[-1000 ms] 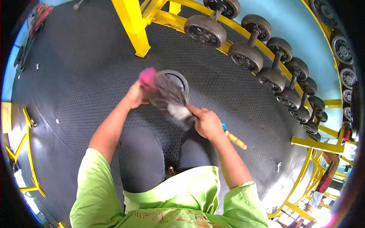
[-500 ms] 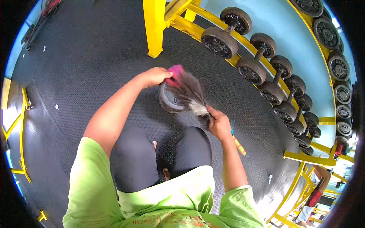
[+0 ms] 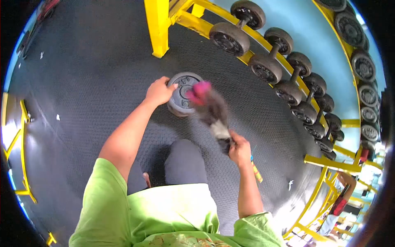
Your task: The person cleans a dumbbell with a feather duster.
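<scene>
A round grey dumbbell stands on end on the black floor, its lettered face up. My left hand rests against the left edge of that face, fingers apart. In my right hand is the handle end of a feather duster, with grey-brown feathers, a white band and a pink tip. The duster is blurred by motion, its pink tip over the right part of the dumbbell. The striped handle shows below my right wrist.
Dumbbells sit in a row on a yellow rack at the upper right, with more on a higher tier. Black textured matting covers the floor. Another person's arm shows at the lower right.
My left hand has let go of the duster's pink tip and moved to the dumbbell's edge. The duster has swung a little right and down, uncovering more of the dumbbell's face.
</scene>
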### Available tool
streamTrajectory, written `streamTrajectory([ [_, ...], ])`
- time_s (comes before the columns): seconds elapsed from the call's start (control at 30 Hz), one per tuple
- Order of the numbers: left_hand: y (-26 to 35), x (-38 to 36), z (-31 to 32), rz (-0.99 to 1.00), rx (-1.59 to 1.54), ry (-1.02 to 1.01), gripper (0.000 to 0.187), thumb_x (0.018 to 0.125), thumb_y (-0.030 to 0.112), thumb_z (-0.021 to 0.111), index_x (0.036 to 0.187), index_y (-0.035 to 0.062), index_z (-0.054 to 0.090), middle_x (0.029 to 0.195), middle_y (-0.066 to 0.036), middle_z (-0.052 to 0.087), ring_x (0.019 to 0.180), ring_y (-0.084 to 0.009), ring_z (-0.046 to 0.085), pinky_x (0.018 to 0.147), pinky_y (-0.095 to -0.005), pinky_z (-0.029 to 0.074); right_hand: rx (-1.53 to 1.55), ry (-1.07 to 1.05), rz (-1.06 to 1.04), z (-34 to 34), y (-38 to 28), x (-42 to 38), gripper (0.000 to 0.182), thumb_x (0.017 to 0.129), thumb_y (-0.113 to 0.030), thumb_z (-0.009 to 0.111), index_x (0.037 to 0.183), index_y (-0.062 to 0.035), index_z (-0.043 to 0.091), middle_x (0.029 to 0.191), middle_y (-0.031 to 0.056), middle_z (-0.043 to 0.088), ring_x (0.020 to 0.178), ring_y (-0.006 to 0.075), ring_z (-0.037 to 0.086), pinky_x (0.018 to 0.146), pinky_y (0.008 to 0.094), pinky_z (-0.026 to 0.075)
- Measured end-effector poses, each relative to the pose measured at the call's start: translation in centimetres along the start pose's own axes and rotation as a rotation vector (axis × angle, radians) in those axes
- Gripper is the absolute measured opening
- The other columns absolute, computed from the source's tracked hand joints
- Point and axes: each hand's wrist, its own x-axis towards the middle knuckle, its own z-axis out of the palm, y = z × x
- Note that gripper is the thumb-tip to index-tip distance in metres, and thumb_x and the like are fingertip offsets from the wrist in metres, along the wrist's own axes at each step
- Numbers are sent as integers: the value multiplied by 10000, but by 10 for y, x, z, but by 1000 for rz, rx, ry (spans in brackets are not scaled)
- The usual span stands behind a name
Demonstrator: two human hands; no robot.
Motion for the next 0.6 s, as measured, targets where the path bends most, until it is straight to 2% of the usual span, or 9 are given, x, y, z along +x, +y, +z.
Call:
streamTrajectory([
  [0.07,-6,6,-2,-73,-105,-102,531,876,433,675,1239,48,629,1228,-195,656,1176,-356,605,987,-439,472,-43,-203,-17,-2,-20,-4,471,788,-16,581,1239,-134,647,1011,209,692,954,400,657,846,467,532],
  [0.2,6,5,-9,-113,-34,-53,525,847,414,705,1241,74,638,1227,-181,662,1183,-338,606,986,-427,472,-64,-182,-31,-2,-27,5,472,782,-20,578,1235,-132,653,1034,213,691,974,398,659,859,459,532],
  [0.27,1,8,-7,-133,-178,-66,531,824,393,720,1252,90,638,1241,-177,657,1186,-329,608,989,-421,471,1,42,12,4,-13,7,465,786,-28,573,1232,-130,655,1065,218,686,1001,401,653,872,454,530],
  [0.3,-2,9,-5,-149,-233,-87,549,815,353,733,1278,80,622,1262,-187,646,1197,-320,606,993,-407,468,18,35,107,2,-23,12,479,778,-11,558,1235,-121,650,1080,225,681,1010,412,646,884,457,525],
  [0.33,-10,12,6,-141,-238,-93,549,815,353,733,1278,80,622,1262,-187,646,1197,-320,606,993,-407,468,11,41,113,5,-31,11,479,778,-11,558,1235,-121,650,1080,225,681,1010,412,646,884,457,525],
  [0.4,-27,17,28,-153,-603,-48,568,829,338,735,1307,62,596,1300,-201,620,1210,-325,593,1005,-393,457,4,-23,19,13,-45,10,481,779,3,539,1234,-109,646,1086,222,683,1013,413,645,894,456,523],
  [0.47,-18,-6,24,-142,-777,0,570,858,336,720,1323,41,573,1326,-217,595,1234,-333,570,1023,-389,439,-12,-37,-71,16,-49,-3,481,780,7,525,1233,-103,644,1092,217,685,1012,406,647,903,454,521],
  [0.53,-21,-7,24,-101,-731,26,564,884,350,698,1333,39,559,1338,-219,586,1252,-336,555,1038,-394,425,-82,-15,-19,11,-47,-17,462,790,0,531,1229,-95,642,1086,216,688,1023,399,648,902,444,523],
  [0.6,-20,-10,21,-119,-661,24,568,889,350,695,1345,44,548,1338,-222,586,1266,-330,544,1045,-391,419,-27,17,52,11,-43,-19,443,800,-1,541,1223,-80,644,1081,226,689,1038,396,649,907,439,522],
])
